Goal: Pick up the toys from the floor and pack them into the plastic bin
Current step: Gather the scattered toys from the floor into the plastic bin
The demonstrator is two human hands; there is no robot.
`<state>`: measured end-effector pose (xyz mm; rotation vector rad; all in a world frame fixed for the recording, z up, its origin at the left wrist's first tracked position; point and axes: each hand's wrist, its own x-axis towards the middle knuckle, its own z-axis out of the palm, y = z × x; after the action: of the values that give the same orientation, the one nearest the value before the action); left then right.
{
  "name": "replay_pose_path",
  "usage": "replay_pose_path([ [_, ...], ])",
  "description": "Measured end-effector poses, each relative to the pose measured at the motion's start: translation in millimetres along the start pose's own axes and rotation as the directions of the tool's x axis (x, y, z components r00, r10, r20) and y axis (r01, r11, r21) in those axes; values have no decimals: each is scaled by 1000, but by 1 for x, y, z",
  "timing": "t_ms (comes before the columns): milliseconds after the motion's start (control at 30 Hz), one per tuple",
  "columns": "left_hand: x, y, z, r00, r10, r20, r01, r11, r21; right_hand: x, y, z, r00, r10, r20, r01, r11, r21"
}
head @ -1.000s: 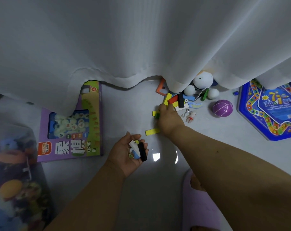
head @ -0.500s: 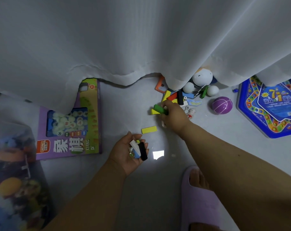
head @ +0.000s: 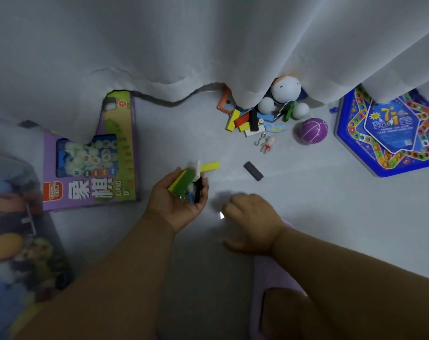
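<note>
My left hand [head: 176,202] is cupped palm up around a handful of small blocks [head: 187,183]: green, yellow, white, black and blue. My right hand [head: 251,222] hovers just right of it, fingers curled, nothing visible in it. A yellow block [head: 210,166] and a dark grey block [head: 253,170] lie loose on the floor beyond my hands. A pile of coloured blocks [head: 244,120] sits at the curtain's hem beside a white plush doll [head: 286,90], a purple ball [head: 312,130] and a tiny figure [head: 267,144]. The clear plastic bin [head: 17,241], full of toys, stands at the far left.
A white curtain [head: 184,45] hangs over the back and partly covers the toys. A purple chess-game box [head: 90,155] lies at the left and a blue hexagonal game board [head: 390,128] at the right. My foot in a lilac slipper [head: 272,285] is below my right hand.
My right hand left the block pile and came back toward me, beside the left hand. A green and a yellow block are now in the left palm. A grey block now lies loose on the floor.
</note>
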<state>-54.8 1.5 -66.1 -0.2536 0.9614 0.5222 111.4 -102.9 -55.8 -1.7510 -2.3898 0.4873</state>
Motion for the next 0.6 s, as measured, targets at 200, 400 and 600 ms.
replay_pose_path([
  [200,-14,-8,-12,1000,18,-22,-17,999,41,-26,-25,37,727,-171,665,194,980,40],
  [400,-28,-3,-23,996,42,-72,-41,999,23,-9,-20,36,793,49,607,-171,975,145],
  [600,-30,8,-31,988,82,-133,-82,997,3,66,4,6,876,444,189,-481,833,275],
])
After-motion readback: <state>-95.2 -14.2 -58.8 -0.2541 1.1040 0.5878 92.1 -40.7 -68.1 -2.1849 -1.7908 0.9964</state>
